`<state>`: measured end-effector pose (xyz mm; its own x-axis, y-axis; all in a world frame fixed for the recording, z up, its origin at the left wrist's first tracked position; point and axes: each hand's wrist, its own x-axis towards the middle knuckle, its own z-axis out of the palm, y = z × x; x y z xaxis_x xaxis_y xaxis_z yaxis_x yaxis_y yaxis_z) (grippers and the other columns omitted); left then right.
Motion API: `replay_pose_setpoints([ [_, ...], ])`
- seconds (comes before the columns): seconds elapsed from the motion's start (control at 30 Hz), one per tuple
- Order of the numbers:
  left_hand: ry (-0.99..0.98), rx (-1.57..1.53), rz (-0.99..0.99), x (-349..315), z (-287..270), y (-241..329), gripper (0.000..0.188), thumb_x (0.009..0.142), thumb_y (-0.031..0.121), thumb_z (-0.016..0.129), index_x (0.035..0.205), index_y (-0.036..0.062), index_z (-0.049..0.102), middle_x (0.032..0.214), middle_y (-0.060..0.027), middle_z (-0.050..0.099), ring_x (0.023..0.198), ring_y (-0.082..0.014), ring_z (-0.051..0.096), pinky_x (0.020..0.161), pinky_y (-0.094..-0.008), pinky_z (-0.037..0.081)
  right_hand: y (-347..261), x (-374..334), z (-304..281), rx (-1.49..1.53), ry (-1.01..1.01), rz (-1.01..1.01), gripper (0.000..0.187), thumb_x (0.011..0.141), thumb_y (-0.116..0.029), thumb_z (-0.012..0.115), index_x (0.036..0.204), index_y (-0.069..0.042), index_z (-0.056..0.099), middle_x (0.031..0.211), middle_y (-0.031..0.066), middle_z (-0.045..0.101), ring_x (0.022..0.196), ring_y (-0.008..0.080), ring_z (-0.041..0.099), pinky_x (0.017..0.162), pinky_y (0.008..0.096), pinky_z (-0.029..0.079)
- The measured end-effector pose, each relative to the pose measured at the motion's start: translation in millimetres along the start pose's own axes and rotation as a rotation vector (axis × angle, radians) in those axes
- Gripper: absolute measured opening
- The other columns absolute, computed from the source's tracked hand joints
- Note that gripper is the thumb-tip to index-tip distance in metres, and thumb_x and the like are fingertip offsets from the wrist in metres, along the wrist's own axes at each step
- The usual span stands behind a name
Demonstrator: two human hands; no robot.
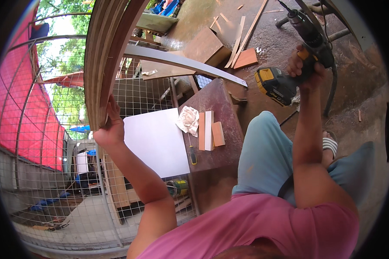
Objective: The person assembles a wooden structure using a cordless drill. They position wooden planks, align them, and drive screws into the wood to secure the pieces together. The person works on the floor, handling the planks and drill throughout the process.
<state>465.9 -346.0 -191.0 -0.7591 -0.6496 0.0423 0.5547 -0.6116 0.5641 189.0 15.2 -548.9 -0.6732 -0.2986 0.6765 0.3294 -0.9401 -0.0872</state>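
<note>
At the left, my raised left hand grips the lower end of a thick wooden piece with layered edges, which rises past the top of the view. My right hand is wrapped round the handle of a black and yellow cordless drill. The drill's bit points up and to the left, and its battery pack juts to the left below the hand. Nothing touches the bit's tip. Between my arms lie a white sheet and a brown table.
A crumpled white cloth, a screwdriver and several short wood strips lie on the table. A long pale strip crosses behind it. Wire mesh runs along the left. Wood offcuts litter the floor.
</note>
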Motion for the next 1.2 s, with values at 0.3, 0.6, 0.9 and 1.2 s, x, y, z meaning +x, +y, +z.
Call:
replay_pose_setpoints([
  [0.3, -0.046, 0.046, 0.079, -25.9, -7.5, -17.7, 0.051, 0.096, 0.022, 0.038, 0.136, -0.0088, 0.037, 0.133, -0.0297, 0.045, 0.124, -0.0461, 0.048, 0.093, -0.0471, 0.057, 5.5, 10.0, 10.9, 0.043, -0.035, 0.046, 0.069, 0.083, -0.038, 0.061, 0.132, 0.008, 0.043, 0.087, 0.01, 0.052, 0.069, 0.0176, 0.053, 0.064, 0.0326, 0.045],
  [0.6, -0.062, 0.064, 0.05, -6.9, 16.5, -28.3, 0.051, 0.096, 0.023, 0.05, 0.136, -0.0065, 0.04, 0.136, -0.03, 0.045, 0.128, -0.0426, 0.046, 0.1, -0.0451, 0.053, 14.2, 11.8, 11.0, 0.099, -0.008, 0.059, 0.068, 0.08, -0.037, 0.066, 0.128, 0.006, 0.045, 0.083, 0.0095, 0.053, 0.066, 0.0181, 0.054, 0.063, 0.0339, 0.047],
  [0.9, -0.128, -0.364, 0.044, -37.6, 23.1, -65.8, 0.103, 0.08, 0.071, 0.059, 0.144, -0.0047, 0.031, 0.141, -0.027, 0.042, 0.139, -0.0408, 0.031, 0.109, -0.0523, 0.04, 54.3, 27.7, 43.7, 0.395, -0.15, 0.035, 0.07, 0.081, -0.035, 0.065, 0.135, 0.004, 0.042, 0.093, 0.0119, 0.058, 0.076, 0.0206, 0.059, 0.073, 0.0366, 0.05],
  [1.2, -0.277, -0.187, -0.081, -40.1, 77.5, -122.2, 0.091, 0.087, 0.061, 0.055, 0.147, 0.0004, 0.023, 0.145, -0.0241, 0.033, 0.131, -0.0409, 0.04, 0.101, -0.0565, 0.039, 71.4, 58.1, 74.2, 0.43, -0.085, -0.02, 0.067, 0.081, -0.037, 0.066, 0.13, 0.003, 0.044, 0.087, 0.0104, 0.058, 0.069, 0.0178, 0.06, 0.067, 0.035, 0.053],
])
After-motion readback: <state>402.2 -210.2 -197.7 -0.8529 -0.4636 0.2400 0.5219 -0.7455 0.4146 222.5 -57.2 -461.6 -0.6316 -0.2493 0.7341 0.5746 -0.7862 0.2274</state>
